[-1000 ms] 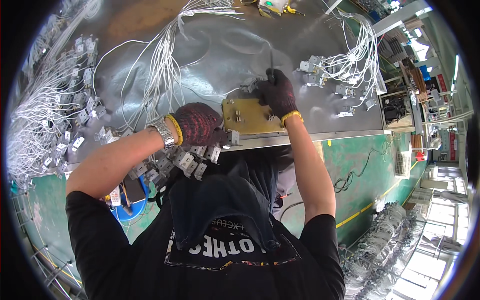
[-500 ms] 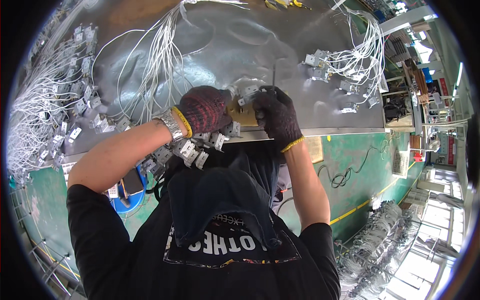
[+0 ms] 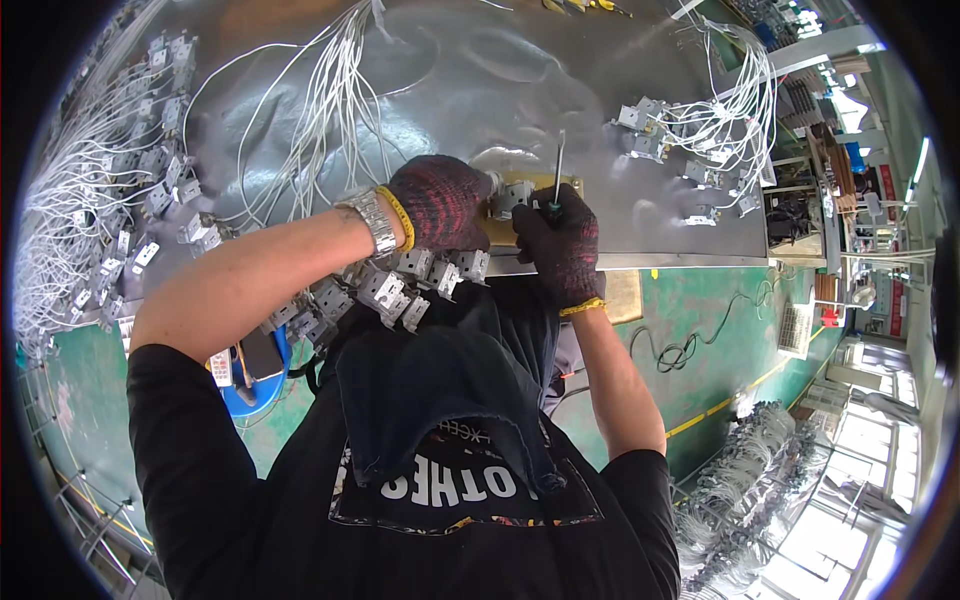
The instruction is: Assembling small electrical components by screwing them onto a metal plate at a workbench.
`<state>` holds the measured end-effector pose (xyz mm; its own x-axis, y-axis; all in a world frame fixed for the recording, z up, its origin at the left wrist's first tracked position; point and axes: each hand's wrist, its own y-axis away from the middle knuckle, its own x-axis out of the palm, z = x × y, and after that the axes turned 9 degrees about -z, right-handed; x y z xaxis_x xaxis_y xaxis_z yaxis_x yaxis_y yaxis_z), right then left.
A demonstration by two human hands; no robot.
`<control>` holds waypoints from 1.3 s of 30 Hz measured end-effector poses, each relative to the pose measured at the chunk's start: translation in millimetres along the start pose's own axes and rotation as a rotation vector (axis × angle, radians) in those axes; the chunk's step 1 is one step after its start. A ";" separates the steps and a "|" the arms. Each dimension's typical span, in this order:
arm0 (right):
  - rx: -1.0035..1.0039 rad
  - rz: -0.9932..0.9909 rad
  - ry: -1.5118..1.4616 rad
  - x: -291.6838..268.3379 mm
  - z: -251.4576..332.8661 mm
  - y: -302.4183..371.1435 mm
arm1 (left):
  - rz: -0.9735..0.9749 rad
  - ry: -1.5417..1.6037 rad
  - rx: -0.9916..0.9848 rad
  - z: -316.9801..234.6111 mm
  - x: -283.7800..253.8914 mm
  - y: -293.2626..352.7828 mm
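Note:
My left hand (image 3: 440, 203), in a dark red and black knitted glove, is curled closed at the table's near edge. What its fingers hold is hidden. Just right of it, a small grey metal connector housing (image 3: 514, 198) rests over a yellowish board (image 3: 568, 186). My right hand (image 3: 562, 240), in a matching glove, grips a screwdriver (image 3: 559, 165) by its green handle, the shaft pointing up and away from me. Its fingertips are close beside the housing. Several similar connector housings (image 3: 384, 292) hang in a row below my left wrist at the table edge.
White cables (image 3: 335, 90) fan across the metal-topped table (image 3: 470, 100). Heaps of cabled connectors lie left (image 3: 150, 180) and right (image 3: 650, 125). Yellow-handled tools (image 3: 585, 7) lie at the far edge. A blue bin (image 3: 258, 392) stands below left, and a black cable (image 3: 680, 350) coils on the green floor.
My right hand has shifted slightly right and down, away from the housing, and the screwdriver's shaft and handle now show clearly. My left hand has moved slightly right in view.

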<state>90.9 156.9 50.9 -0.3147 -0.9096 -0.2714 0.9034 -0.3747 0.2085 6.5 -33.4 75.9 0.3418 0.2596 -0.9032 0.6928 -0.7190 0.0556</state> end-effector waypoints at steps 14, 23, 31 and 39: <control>-0.668 -0.004 0.632 14.5 11.8 12.8 | -0.029 -0.004 0.027 5.4 6.0 -0.7; -0.656 0.031 0.498 2.6 -2.9 11.8 | -0.228 0.028 0.167 -1.1 24.9 -21.3; -0.361 0.151 0.349 -29.1 6.1 19.1 | -0.151 0.028 0.091 1.9 25.8 -25.5; -0.441 0.152 0.364 -68.9 14.0 38.9 | -0.179 0.118 0.060 8.9 35.6 -26.3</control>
<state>143.6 202.5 90.9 -0.1227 -0.7981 -0.5899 0.9908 -0.0645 -0.1188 -5.1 -11.0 38.4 0.2909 0.4576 -0.8402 0.7112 -0.6909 -0.1300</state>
